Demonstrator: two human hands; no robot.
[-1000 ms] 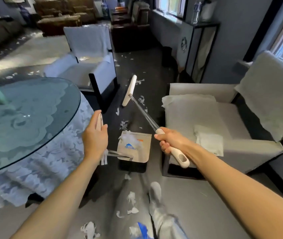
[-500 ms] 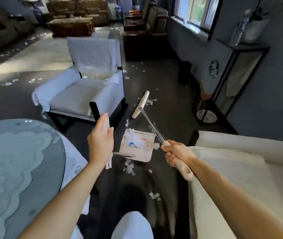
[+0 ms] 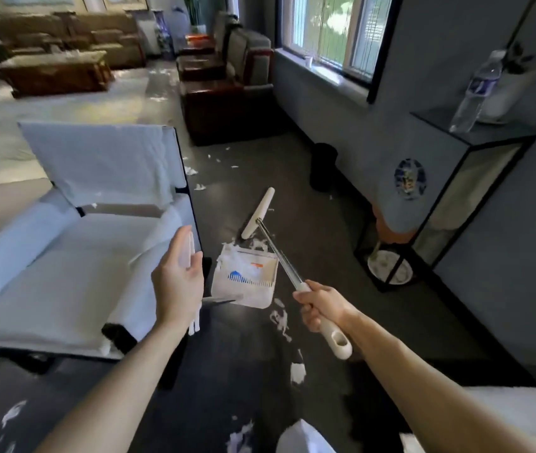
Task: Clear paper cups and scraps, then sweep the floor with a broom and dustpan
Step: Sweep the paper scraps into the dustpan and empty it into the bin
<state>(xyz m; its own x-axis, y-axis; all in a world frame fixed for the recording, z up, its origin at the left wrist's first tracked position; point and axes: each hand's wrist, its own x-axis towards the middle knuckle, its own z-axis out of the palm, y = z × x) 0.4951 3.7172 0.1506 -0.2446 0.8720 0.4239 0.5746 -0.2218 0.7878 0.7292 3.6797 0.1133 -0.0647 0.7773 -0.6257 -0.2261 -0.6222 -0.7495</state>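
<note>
fingers [image 3: 309, 318] of right hand [image 3: 323, 305] clenched round broom [image 3: 280, 258] handle, left hand [image 3: 178, 282] grasping dustpan [image 3: 260, 291] handle, broom head just beside scraps [image 3: 236, 256] at dustpan's far edge

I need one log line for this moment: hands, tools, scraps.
left hand: holds dustpan handle | right hand: grips broom | broom head: at dustpan's far edge | scraps: some in dustpan, more on floor
</note>
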